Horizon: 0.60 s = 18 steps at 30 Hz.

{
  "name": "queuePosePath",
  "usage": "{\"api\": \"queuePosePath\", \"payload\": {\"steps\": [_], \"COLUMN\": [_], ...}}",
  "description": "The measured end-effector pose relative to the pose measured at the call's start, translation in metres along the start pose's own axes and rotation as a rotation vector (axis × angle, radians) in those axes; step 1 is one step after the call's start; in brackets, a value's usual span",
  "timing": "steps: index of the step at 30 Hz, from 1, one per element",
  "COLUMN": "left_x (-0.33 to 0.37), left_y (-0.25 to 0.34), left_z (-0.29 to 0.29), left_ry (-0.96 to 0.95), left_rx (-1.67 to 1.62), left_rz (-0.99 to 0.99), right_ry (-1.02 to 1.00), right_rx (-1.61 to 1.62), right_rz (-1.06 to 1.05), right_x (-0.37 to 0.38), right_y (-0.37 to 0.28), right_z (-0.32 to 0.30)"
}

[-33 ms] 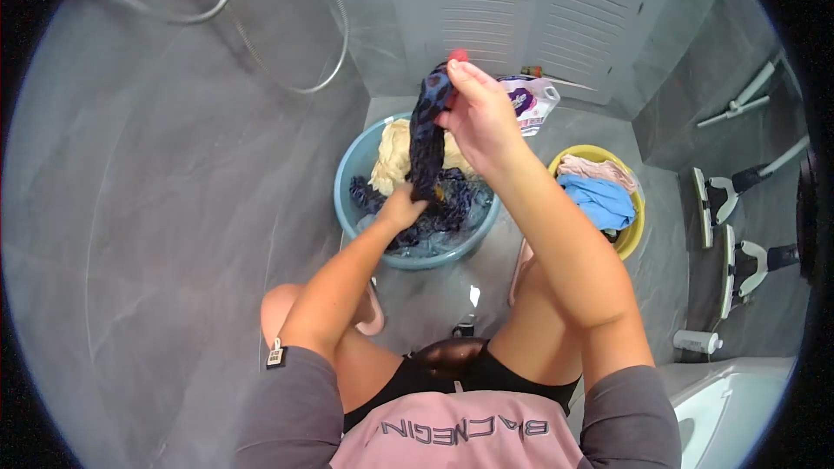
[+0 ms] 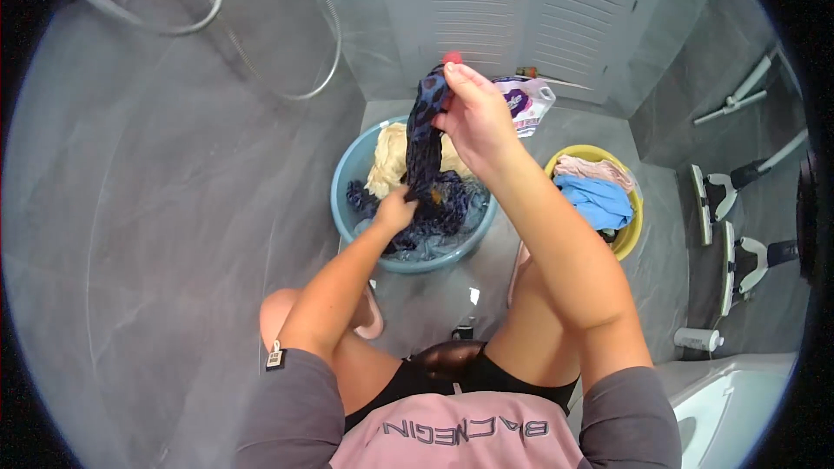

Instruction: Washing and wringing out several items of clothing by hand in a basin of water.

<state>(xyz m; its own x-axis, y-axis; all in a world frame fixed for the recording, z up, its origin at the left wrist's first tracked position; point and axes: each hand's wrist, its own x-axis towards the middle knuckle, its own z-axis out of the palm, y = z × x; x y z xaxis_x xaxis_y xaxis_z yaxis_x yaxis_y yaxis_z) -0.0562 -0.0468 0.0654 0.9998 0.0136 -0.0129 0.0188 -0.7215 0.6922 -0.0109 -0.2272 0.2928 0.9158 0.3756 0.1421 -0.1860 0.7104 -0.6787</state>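
Observation:
A dark blue, dark-spotted wet garment (image 2: 424, 135) is stretched upright over a blue basin (image 2: 343, 182). My right hand (image 2: 479, 117) pinches its upper end high above the rim, and a small red bit (image 2: 453, 58), which I cannot identify, shows at the fingertips. Down in the basin my left hand (image 2: 397, 210) is closed around the lower part of the same garment. More dark patterned cloth (image 2: 452, 208) lies bunched there in water, with a cream cloth (image 2: 388, 159) behind it. The fingers of my left hand are partly hidden.
A yellow basin (image 2: 641, 217) on the right holds a blue cloth (image 2: 595, 201) and a pink cloth (image 2: 591, 169). Behind stands a white and purple packet (image 2: 532, 104) by louvred panels (image 2: 460, 0). A shower hose (image 2: 334, 26) hangs far left; a white bottle (image 2: 698, 340) lies right.
The view has shifted slightly. Both hands keep their hold on the dark garment.

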Motion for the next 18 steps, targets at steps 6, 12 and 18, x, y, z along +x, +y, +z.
{"api": "queuePosePath", "payload": {"steps": [6,12,18], "left_x": [0.042,0.052,0.05], "left_y": [0.004,0.064,0.132], "left_z": [-0.055,-0.111,-0.145], "left_ry": [-0.06,0.111,0.183], "left_rx": [-0.436,-0.939,-1.318], "left_rz": [-0.306,-0.296,0.009], "right_ry": [0.203,0.377,-0.061], "right_rx": [-0.021,-0.289,-1.133], "right_rz": [-0.052,0.082,0.539], "right_x": [0.028,0.058,0.05], "right_y": [-0.013,0.011,0.058], "right_z": [-0.057,-0.104,-0.119]}}
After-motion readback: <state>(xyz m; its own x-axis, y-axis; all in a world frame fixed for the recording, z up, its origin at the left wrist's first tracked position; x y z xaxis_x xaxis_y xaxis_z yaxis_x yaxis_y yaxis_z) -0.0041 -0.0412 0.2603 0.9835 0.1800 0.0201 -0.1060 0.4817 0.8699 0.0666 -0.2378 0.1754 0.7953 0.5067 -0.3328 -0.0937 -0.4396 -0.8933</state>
